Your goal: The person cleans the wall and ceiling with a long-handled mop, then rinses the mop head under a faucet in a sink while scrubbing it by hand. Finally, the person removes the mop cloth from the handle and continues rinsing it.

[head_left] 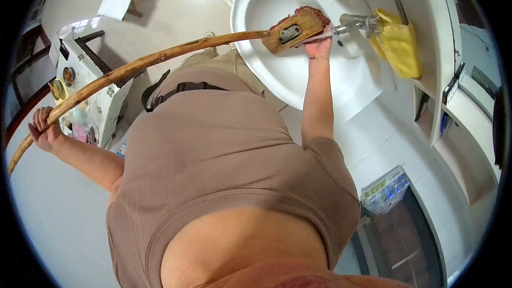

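A mop spans the view, with a long, bent wooden handle [154, 56] and a wooden block head [304, 26] carrying a metal bracket. Dark red cloth [316, 13] sticks out along the head's far edge. My left hand [45, 128] is closed around the handle near its lower left end. At the mop head, my right hand [319, 48] grips the edge nearest the tap; its fingers are partly hidden. The head is over the white washbasin [248, 56]. The metal tap [354, 24] points at the head and my right hand, with a whitish streak of water there.
A yellow cloth [400, 45] hangs beside the tap. A white-topped stool [114, 1] stands on the floor at upper left. On the left is a patterned white stand [98, 96] with small items. Shelves [464, 144] and a plastic-wrapped package [386, 189] are at right.
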A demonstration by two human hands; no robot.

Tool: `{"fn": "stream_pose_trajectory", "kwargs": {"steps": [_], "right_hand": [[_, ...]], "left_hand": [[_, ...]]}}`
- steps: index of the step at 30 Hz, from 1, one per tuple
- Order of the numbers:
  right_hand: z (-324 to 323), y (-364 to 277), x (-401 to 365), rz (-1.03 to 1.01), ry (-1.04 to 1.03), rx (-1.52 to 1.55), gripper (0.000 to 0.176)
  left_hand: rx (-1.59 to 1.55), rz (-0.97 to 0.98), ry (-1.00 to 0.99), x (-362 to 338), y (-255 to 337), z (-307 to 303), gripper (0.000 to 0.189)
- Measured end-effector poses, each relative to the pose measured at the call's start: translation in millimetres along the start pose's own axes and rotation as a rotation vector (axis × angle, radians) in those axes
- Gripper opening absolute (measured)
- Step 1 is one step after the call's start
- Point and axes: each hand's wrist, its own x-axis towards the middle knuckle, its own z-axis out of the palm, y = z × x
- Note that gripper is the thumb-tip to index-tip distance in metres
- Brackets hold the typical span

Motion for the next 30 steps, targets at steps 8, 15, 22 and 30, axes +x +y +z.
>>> {"fn": "stream_pose_trajectory", "kwargs": {"steps": [8,15,22,30], "right_hand": [[-16.9,-23.0,-1.6,0.023,0.351,-0.233,0.04],[-56.3,-21.3,-10.9,0.043,0.207,-0.328,0.033],[-52.4,-32.1,-40.2,0.257,0.234,-0.373,0.045],[-55.9,17.5,-6.3,0.55,0.244,-1.401,0.047]], "left_hand": [[0.033,-0.029,-0.284,9.1,-10.2,-23.2,0.03],[0.104,0.055,-0.449,25.5,-16.4,9.4,0.031],[0.089,0.028,-0.896,51.2,-25.2,44.4,0.032],[0.059,-0.057,-0.851,54.9,-21.9,49.1,0.032]]}}
